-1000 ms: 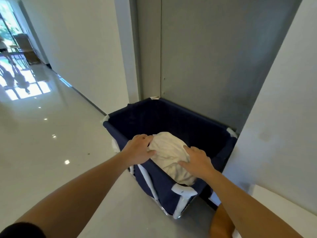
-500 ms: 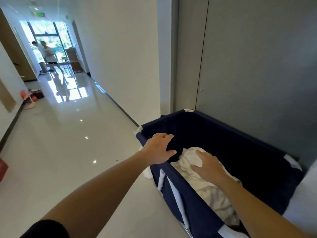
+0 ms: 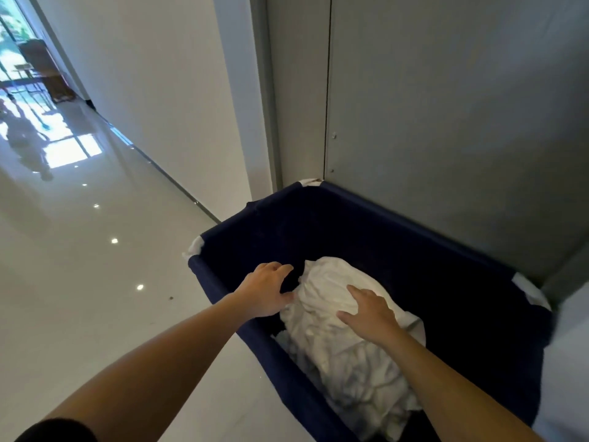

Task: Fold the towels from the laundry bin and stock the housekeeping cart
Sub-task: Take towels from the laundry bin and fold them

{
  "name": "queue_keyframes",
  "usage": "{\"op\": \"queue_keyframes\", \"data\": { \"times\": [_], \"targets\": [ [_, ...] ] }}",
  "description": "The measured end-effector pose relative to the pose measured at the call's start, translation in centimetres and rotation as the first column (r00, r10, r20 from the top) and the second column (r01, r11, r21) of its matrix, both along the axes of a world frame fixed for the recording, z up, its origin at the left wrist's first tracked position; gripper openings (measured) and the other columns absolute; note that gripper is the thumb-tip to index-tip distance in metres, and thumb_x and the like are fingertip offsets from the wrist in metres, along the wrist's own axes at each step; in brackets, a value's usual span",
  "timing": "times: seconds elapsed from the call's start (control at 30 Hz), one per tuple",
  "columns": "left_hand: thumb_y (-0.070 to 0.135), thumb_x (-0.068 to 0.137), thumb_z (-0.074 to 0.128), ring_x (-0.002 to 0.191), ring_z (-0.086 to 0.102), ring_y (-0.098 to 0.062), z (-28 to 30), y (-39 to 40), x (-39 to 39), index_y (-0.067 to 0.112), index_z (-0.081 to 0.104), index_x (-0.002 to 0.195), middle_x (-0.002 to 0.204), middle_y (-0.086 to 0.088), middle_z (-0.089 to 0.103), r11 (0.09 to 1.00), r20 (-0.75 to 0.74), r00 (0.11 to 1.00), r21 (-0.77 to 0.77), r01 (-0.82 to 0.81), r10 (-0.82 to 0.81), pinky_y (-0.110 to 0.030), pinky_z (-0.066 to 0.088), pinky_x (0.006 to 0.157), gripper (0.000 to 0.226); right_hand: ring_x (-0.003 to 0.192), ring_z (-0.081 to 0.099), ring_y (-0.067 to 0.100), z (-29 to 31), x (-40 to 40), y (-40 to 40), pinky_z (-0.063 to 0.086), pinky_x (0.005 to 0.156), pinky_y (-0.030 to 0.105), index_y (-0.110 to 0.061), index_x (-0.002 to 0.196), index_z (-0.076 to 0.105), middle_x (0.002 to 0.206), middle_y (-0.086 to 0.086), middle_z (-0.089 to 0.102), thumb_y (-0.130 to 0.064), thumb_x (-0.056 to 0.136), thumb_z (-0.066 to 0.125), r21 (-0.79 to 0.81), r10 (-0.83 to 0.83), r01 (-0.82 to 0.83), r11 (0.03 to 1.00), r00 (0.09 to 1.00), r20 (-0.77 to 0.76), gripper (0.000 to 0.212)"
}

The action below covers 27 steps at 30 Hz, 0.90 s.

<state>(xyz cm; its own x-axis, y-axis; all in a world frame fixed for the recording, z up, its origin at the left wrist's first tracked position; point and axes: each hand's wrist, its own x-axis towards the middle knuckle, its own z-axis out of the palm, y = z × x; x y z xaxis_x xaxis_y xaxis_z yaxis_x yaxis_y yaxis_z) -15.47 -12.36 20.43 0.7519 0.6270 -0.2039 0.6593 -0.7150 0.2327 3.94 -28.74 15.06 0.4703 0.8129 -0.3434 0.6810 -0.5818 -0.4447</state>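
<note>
Daylight glare on glossy floor — bin interior dim; edges warped.

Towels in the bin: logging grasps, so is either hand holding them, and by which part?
Neither plainly. The right hand lies flat on top of the white towels; the left hand touches their left edge, no clear grip.

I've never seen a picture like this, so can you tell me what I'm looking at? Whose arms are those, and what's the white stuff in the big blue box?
The camera sits on a person's head and looks down, so you see their own two arms. The blue box is a cloth laundry bin standing in a hallway beside a grey wall. The white stuff is a crumpled pile of towels inside it. The right hand rests flat on the pile. The left hand touches its edge, fingers loosely spread. Nothing is lifted yet.
</note>
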Motion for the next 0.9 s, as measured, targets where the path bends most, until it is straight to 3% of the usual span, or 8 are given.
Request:
{"op": "queue_keyframes", "data": {
  "times": [0.2,0.37,0.5,0.7,0.77,0.83,0.9],
  "targets": [
    [0.054,0.096,0.057,0.145,0.033,-0.029,-6.0,3.9,4.6,0.026,0.031,0.157,0.154,0.0,0.04,0.989,-0.093,0.992,-0.132,0.069,-0.081,-0.047,0.038,0.114,0.072,0.145,0.031,0.03,-5.2,3.6,0.8,0.034,0.116,0.044,-0.031,0.16,0.018,0.163,0.007,0.025,-0.063,0.094,0.054,-0.145,-0.124,0.11,0.983,0.988,-0.09,0.082],
    [0.051,0.096,0.058,0.146,0.031,-0.028,-11.8,7.9,8.1,0.023,0.029,0.158,0.16,-0.003,0.033,0.957,-0.177,0.967,-0.26,0.132,-0.182,-0.046,0.037,0.115,0.074,0.144,0.033,0.03,-10.4,5.6,1.6,0.034,0.115,0.041,-0.03,0.16,0.018,0.162,0.006,0.027,-0.064,0.093,0.053,-0.281,-0.278,0.227,0.933,0.947,-0.16,0.083],
    [0.049,0.097,0.058,0.144,0.035,-0.03,-16.6,11.8,10.4,0.02,0.032,0.157,0.158,-0.005,0.037,0.916,-0.233,0.941,-0.373,0.148,-0.247,-0.045,0.038,0.114,0.072,0.131,0.049,0.028,-14.6,6.0,3.0,0.044,0.103,0.031,-0.027,0.156,0.031,0.149,0.008,0.047,-0.058,0.094,0.058,-0.352,-0.433,0.338,0.873,0.869,-0.241,0.074],
    [0.037,0.099,0.059,0.127,0.052,-0.027,-23.6,16.4,12.1,0.017,0.05,0.145,0.142,-0.009,0.053,0.826,-0.263,0.915,-0.551,0.117,-0.305,-0.032,0.046,0.101,0.051,0.12,0.058,0.029,-21.2,4.9,6.3,0.047,0.088,0.027,-0.013,0.139,0.053,0.134,0.009,0.06,-0.041,0.096,0.065,-0.465,-0.657,0.486,0.74,0.672,-0.342,0.052],
    [0.034,0.102,0.055,0.124,0.052,-0.026,-26.0,17.3,12.1,0.015,0.052,0.142,0.141,-0.011,0.054,0.797,-0.275,0.899,-0.592,0.12,-0.34,-0.033,0.046,0.101,0.045,0.122,0.056,0.031,-23.4,4.3,7.2,0.045,0.089,0.025,-0.008,0.139,0.053,0.128,0.008,0.059,-0.035,0.096,0.066,-0.528,-0.75,0.54,0.655,0.55,-0.369,0.052],
    [0.035,0.103,0.053,0.123,0.052,-0.024,-28.4,18.1,11.9,0.017,0.052,0.142,0.141,-0.009,0.053,0.777,-0.29,0.897,-0.623,0.087,-0.333,-0.032,0.045,0.1,0.043,0.124,0.056,0.031,-25.9,4.0,8.0,0.045,0.094,0.025,-0.007,0.142,0.051,0.136,0.012,0.058,-0.037,0.094,0.069,-0.561,-0.815,0.591,0.58,0.423,-0.397,0.059],
    [0.034,0.105,0.053,0.127,0.049,-0.024,-30.9,18.9,11.8,0.019,0.047,0.147,0.145,-0.006,0.049,0.77,-0.314,0.894,-0.636,0.053,-0.321,-0.026,0.04,0.099,0.046,0.118,0.06,0.029,-29.2,3.7,8.6,0.05,0.099,0.035,-0.007,0.138,0.056,0.134,0.012,0.061,-0.041,0.092,0.072,-0.6,-0.868,0.636,0.485,0.266,-0.419,0.059]
  ]
}}
